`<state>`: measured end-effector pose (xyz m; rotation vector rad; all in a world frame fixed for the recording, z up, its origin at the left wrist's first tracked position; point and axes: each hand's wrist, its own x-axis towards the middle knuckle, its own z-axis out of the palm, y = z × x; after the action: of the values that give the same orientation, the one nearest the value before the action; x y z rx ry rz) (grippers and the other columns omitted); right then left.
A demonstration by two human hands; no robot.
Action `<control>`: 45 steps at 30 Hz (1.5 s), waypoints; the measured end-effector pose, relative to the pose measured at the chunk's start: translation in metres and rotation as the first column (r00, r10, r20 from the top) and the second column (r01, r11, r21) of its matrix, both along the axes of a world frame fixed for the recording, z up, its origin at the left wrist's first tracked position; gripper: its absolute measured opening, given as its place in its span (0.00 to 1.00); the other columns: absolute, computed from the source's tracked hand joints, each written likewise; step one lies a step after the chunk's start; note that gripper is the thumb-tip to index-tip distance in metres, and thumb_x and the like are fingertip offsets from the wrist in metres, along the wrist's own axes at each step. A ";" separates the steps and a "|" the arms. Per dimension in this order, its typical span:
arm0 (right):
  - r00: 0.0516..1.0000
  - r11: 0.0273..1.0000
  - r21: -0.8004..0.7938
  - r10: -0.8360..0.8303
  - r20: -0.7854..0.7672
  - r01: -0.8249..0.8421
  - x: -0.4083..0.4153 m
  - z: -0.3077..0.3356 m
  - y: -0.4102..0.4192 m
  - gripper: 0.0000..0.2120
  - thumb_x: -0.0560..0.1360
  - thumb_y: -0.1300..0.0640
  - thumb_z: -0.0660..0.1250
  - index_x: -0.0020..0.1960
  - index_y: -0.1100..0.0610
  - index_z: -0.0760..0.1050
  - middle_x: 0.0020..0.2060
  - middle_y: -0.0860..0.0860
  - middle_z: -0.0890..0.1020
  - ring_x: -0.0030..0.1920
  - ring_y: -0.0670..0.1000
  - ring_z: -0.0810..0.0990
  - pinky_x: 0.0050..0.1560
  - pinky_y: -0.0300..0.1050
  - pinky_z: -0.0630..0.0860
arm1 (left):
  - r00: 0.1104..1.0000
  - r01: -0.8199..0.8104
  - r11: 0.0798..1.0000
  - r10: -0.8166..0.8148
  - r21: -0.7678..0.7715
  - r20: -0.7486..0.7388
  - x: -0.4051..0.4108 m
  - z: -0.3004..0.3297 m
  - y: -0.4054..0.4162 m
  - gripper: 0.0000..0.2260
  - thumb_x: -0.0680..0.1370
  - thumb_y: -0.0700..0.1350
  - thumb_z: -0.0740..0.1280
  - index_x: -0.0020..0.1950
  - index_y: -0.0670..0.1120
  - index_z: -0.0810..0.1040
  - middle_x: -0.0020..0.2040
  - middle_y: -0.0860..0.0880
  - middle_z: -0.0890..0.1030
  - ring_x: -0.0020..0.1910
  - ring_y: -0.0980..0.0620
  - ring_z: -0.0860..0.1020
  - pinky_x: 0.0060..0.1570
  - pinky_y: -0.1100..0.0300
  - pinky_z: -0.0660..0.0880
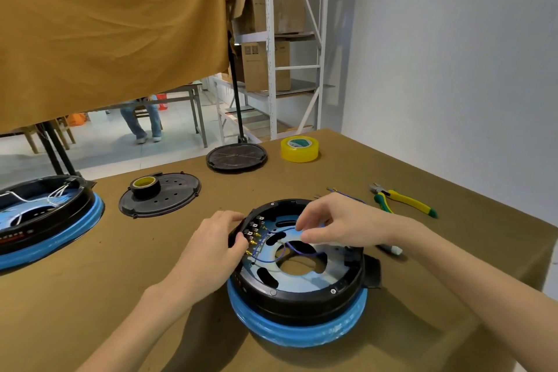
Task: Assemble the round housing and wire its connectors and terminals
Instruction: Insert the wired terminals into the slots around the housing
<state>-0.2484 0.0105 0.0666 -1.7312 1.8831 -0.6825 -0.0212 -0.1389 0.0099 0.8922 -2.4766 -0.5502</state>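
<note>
Two hands work inside the round housing (297,287), which sits open side up on a blue ring (299,329) near the table's (120,296) front edge. Your right hand (338,225) curls its fingertips together, pinching a blue wire (273,258) that loops across the pale metal plate inside. Your left hand (216,246) grips the housing's left rim, thumb and fingers curled beside the row of brass terminals (255,234). A second housing (39,214), holding white wires, lies far left. Two black covers (160,195), tape rolls (299,148) and yellow-green pliers (401,199) lie beyond
</note>
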 end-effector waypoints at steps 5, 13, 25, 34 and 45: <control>0.952 0.906 -0.293 -0.293 0.088 0.306 -0.023 -0.021 0.014 0.06 0.81 0.50 0.68 0.52 0.49 0.84 0.46 0.43 0.85 0.48 0.43 0.82 0.51 0.39 0.75 | 0.941 0.317 0.943 -0.326 -0.106 -0.088 -0.011 0.017 0.030 0.16 0.82 0.46 0.67 0.68 0.60 0.75 0.63 0.69 0.74 0.67 0.66 0.70 0.66 0.66 0.68; 0.895 0.882 -0.152 -0.439 0.079 0.446 -0.027 -0.057 0.004 0.06 0.83 0.57 0.63 0.52 0.54 0.80 0.37 0.44 0.78 0.38 0.44 0.75 0.42 0.43 0.70 | 0.783 0.614 0.789 -0.612 0.013 0.111 -0.060 0.029 0.065 0.16 0.81 0.46 0.68 0.68 0.59 0.79 0.67 0.65 0.75 0.68 0.64 0.70 0.70 0.65 0.67; 0.910 0.918 -0.140 -0.329 0.252 0.371 -0.044 -0.059 -0.005 0.06 0.83 0.58 0.66 0.51 0.56 0.81 0.35 0.51 0.77 0.32 0.48 0.71 0.33 0.41 0.67 | 0.821 0.570 0.818 -0.572 0.075 0.005 -0.070 0.019 0.047 0.05 0.81 0.52 0.71 0.48 0.57 0.86 0.40 0.58 0.84 0.42 0.56 0.82 0.48 0.52 0.80; 0.908 0.923 -0.134 -0.315 0.275 0.360 -0.049 -0.063 -0.012 0.07 0.83 0.57 0.66 0.55 0.57 0.81 0.38 0.54 0.79 0.37 0.51 0.75 0.38 0.42 0.68 | 0.851 0.507 0.852 -0.519 0.130 0.086 -0.070 0.017 0.045 0.12 0.83 0.49 0.67 0.61 0.65 0.83 0.36 0.54 0.80 0.36 0.52 0.77 0.40 0.52 0.77; 0.910 0.925 -0.134 -0.309 0.278 0.355 -0.052 -0.067 -0.013 0.05 0.83 0.56 0.66 0.53 0.53 0.80 0.37 0.51 0.78 0.36 0.49 0.74 0.35 0.41 0.69 | 0.894 0.420 0.906 -0.401 -0.059 0.198 -0.084 0.021 0.058 0.09 0.83 0.52 0.66 0.58 0.61 0.84 0.44 0.63 0.85 0.43 0.64 0.81 0.48 0.60 0.80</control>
<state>-0.3002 -0.0027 -0.0006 -1.3508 2.0012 -1.1811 -0.1053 -0.0812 0.0311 0.3866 -2.8526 -0.4906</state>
